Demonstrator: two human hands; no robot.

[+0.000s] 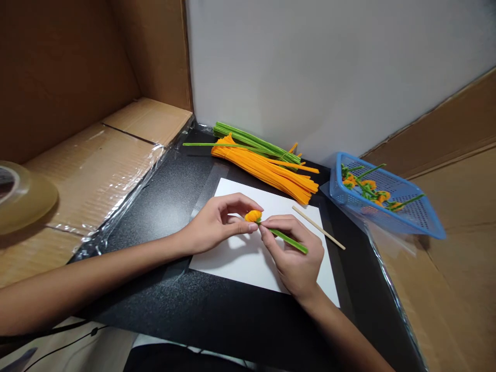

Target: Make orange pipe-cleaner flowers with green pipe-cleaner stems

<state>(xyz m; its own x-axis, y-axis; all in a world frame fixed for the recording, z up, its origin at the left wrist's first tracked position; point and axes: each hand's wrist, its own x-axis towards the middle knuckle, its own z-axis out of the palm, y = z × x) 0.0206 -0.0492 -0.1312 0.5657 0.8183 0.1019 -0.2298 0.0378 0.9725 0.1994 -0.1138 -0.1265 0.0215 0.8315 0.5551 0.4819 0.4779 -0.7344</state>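
Between my hands, above a white sheet of paper (228, 263), is a pipe-cleaner flower with a coiled orange head (253, 216) and a green stem (290, 241). My left hand (220, 222) pinches the orange head between thumb and fingertips. With thumb and fingers closed, my right hand (296, 253) grips the green stem just below the head. The stem's free end sticks out to the right over that hand. A thin wooden stick (320, 228) lies across the paper's right edge, close to my right hand.
Behind the paper lie a bundle of orange pipe cleaners (267, 170) and a green bundle (251, 137). A blue basket (418, 222) at the right holds several orange-and-green flowers. A roll of clear tape (34, 199) rests on cardboard at the left. A wall (310, 67) closes off the back.
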